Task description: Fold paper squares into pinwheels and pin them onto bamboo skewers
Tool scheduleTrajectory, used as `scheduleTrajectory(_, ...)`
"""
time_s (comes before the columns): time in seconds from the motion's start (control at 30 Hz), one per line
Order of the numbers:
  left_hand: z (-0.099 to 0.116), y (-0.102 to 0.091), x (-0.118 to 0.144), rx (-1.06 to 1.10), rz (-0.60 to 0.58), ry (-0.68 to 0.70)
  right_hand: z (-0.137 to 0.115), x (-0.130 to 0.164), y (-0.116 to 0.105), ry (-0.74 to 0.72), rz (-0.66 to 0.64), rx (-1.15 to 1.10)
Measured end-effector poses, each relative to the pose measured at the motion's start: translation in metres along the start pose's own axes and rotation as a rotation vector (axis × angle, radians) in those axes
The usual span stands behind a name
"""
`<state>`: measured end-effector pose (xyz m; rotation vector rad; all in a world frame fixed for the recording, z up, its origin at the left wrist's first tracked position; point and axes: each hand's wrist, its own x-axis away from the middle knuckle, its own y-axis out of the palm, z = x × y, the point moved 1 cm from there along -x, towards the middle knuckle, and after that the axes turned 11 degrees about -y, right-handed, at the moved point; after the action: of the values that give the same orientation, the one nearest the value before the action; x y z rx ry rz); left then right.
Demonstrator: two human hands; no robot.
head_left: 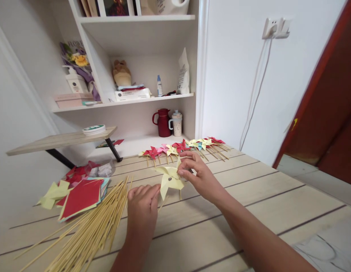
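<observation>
A pale yellow paper pinwheel [169, 180] on a thin wooden stick is held just above the wooden table [249, 211]. My left hand [143, 206] is closed around the lower part of the stick. My right hand [196, 173] pinches the pinwheel's right blade between thumb and fingers. Behind them, a row of several finished pinwheels [184, 147] in red, pink, yellow and blue lies along the far edge of the table.
A loose bundle of bamboo sticks [93, 226] lies at the left. Beside it are stacked red and coloured paper squares [81, 196] and yellow scraps [52, 194]. Shelves behind hold a red jug [163, 122], a cup [177, 123] and bottles. A small side table [62, 140] stands left.
</observation>
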<state>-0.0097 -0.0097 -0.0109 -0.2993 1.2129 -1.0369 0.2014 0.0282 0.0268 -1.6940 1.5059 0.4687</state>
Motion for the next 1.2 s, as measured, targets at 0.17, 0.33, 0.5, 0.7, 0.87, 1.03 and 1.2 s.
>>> scheduleTrajectory(0.17, 0.007, -0.002, -0.001, 0.073, -0.005, -0.047, 0.000, 0.000, 0.000, 0.024, 0.004, -0.086)
scheduleTrajectory(0.33, 0.006, -0.003, -0.002, 0.102, 0.021, -0.104, -0.001, 0.001, 0.001, 0.151, 0.115, -0.287)
scheduleTrajectory(0.5, 0.004, -0.002, -0.002, 0.105, 0.034, -0.132, 0.003, 0.001, 0.002, 0.279, 0.124, -0.325)
scheduleTrajectory(0.7, 0.007, -0.002, -0.001, 0.115, 0.007, -0.126, 0.002, 0.002, 0.003, 0.298, 0.093, -0.280)
scheduleTrajectory(0.87, 0.005, -0.002, -0.001, 0.142, 0.001, -0.157, -0.003, 0.001, -0.005, 0.134, 0.158, -0.258)
scheduleTrajectory(1.03, 0.004, -0.002, -0.001, 0.128, 0.017, -0.141, -0.005, -0.002, -0.015, 0.029, 0.053, -0.066)
scheduleTrajectory(1.2, 0.006, -0.002, -0.002, 0.114, 0.021, -0.111, 0.000, -0.002, -0.015, 0.004, 0.016, -0.039)
